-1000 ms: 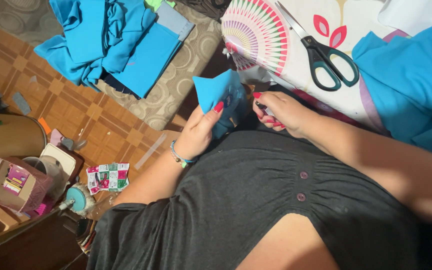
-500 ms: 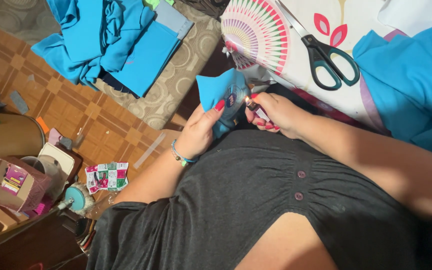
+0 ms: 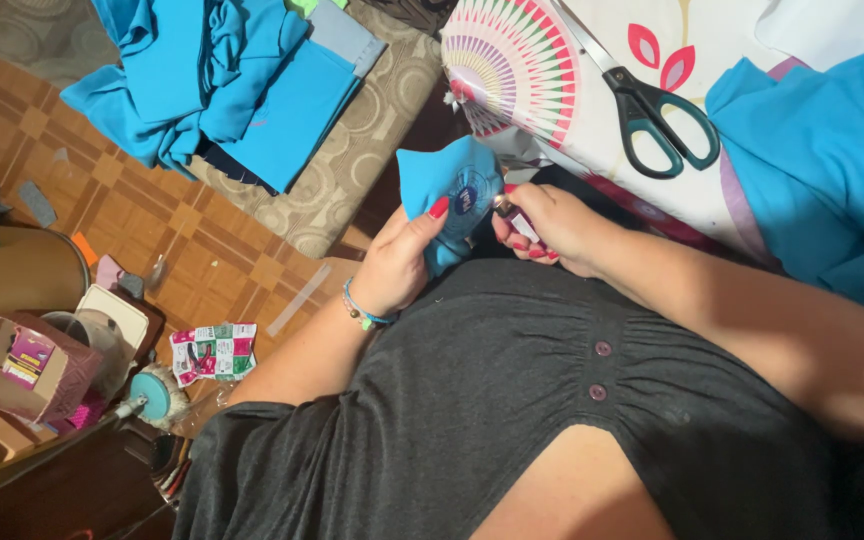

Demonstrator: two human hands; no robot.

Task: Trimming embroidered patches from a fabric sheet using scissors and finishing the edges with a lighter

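My left hand [image 3: 399, 262] grips a small piece of turquoise cloth [image 3: 444, 186] with a round dark badge on it, thumb pressed on its front. My right hand [image 3: 550, 228] is closed around a small slim tool [image 3: 512, 215] with a metal tip, held against the cloth's right edge by the badge. Both hands are over my lap, in front of my dark grey top, at the edge of a table with a patterned cover [image 3: 552, 80].
Dark-handled scissors [image 3: 652, 115] lie on the table beside a large turquoise fabric [image 3: 822, 160]. More turquoise garments [image 3: 222, 80] are piled on a beige mat on the tiled floor. Boxes, a small packet [image 3: 214, 352] and a thread spool [image 3: 157, 393] sit lower left.
My left hand has turned the cloth so the round badge faces up. My right hand has moved in with the small tool to the cloth's edge.
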